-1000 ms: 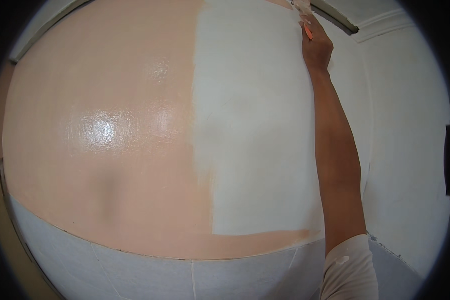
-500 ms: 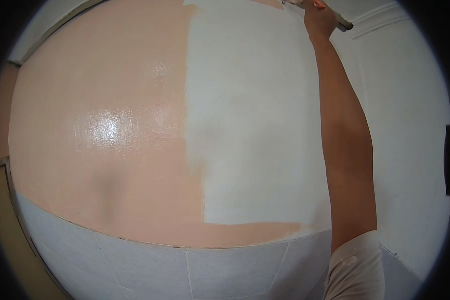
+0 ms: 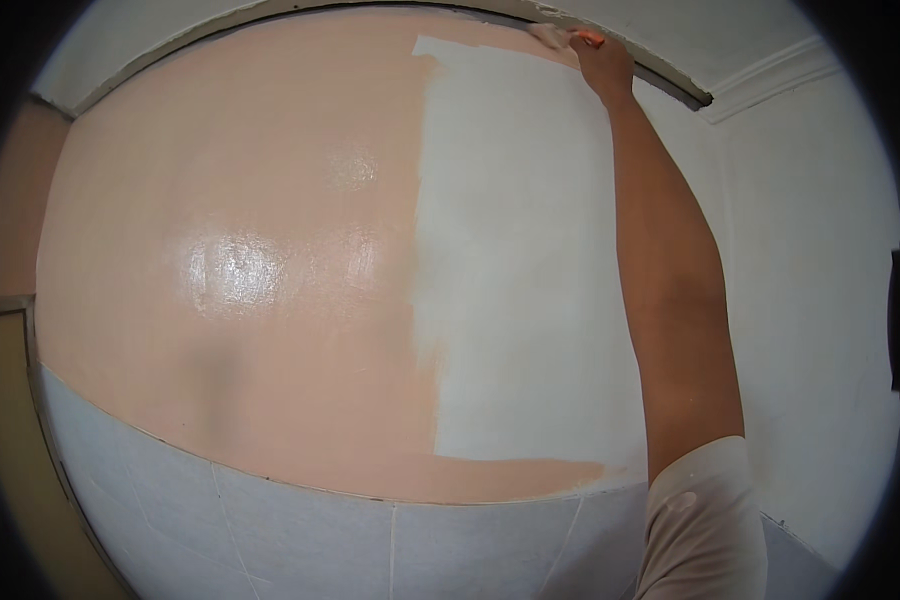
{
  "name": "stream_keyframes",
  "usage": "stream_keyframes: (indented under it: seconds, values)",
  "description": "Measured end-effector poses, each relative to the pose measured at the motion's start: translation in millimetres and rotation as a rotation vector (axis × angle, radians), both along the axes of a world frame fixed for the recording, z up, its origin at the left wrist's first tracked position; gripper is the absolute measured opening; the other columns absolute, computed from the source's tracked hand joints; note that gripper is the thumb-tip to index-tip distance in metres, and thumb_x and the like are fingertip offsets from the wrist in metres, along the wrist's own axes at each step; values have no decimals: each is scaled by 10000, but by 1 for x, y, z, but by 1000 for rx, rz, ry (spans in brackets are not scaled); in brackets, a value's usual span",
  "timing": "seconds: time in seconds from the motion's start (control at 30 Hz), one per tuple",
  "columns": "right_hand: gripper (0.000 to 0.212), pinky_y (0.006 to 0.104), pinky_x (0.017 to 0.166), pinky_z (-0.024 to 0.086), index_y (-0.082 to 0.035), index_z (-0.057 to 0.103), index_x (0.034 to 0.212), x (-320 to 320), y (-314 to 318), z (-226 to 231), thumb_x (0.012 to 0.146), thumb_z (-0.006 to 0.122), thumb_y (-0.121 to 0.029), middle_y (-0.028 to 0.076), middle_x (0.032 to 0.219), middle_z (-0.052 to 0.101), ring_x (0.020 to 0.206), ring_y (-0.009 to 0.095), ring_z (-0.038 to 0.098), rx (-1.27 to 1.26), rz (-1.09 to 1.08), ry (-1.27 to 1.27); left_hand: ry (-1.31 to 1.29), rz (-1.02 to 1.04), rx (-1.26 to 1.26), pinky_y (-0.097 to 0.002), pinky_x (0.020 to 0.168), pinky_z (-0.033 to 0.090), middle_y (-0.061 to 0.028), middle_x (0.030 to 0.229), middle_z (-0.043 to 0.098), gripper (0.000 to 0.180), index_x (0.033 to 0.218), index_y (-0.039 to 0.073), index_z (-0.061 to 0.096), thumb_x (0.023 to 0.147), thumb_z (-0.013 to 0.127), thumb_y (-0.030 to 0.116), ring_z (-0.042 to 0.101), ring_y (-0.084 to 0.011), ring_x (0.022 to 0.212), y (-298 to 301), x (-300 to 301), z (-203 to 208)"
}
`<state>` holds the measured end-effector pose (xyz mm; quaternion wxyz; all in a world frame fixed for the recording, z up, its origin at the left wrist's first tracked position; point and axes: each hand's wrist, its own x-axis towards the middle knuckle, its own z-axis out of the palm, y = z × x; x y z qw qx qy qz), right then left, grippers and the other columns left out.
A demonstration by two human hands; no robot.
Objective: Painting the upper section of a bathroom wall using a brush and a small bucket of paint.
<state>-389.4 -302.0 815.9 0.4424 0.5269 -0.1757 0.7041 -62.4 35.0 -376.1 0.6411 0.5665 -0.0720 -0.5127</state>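
My right hand is raised high at the upper right, its fingers closed round the orange handle of a paintbrush. The brush's pale bristles point left and lie against the top of the wall, just beneath the dark trim. Wet peach paint covers the wall's left part, a thin band along the top and a strip along the bottom. Between these a white patch of wall shows, left of my outstretched arm. My left hand is out of the picture.
A dark-edged trim runs along the top of the wall below the ceiling. Grey tiles line the wall's foot. A white side wall meets it at the right, and a door frame stands at the far left.
My right hand and the brush have shifted left along the wall's top edge. The view has tilted up and turned a little left, bringing more of the upper trim and ceiling into sight.
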Motion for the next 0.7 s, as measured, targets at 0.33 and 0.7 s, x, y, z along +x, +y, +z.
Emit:
stream_keyframes:
  seconds: [0.33, 0.7]
  values:
    - [270, 359, 819, 495, -255, 722, 1055, 1, 6, -7, 839, 613, -373, 102, 956, 705, 915, 291, 654, -29, 4, 18, 47, 178, 24, -267, 353, 236, 44, 453, 347, 627, 715, 111, 605, 853, 480, 710, 320, -104, 355, 6, -28, 133]
    - [338, 404, 826, 500, -179, 730, 1007, 34, 23, -15, 841, 562, -421, 130, 978, 701, 933, 334, 649, 53, -258, -180, 252, 253, 113, -271, 358, 249, 35, 460, 363, 536, 658, 145, 565, 904, 485, 615, 319, -111, 361, -4, -35, 118]
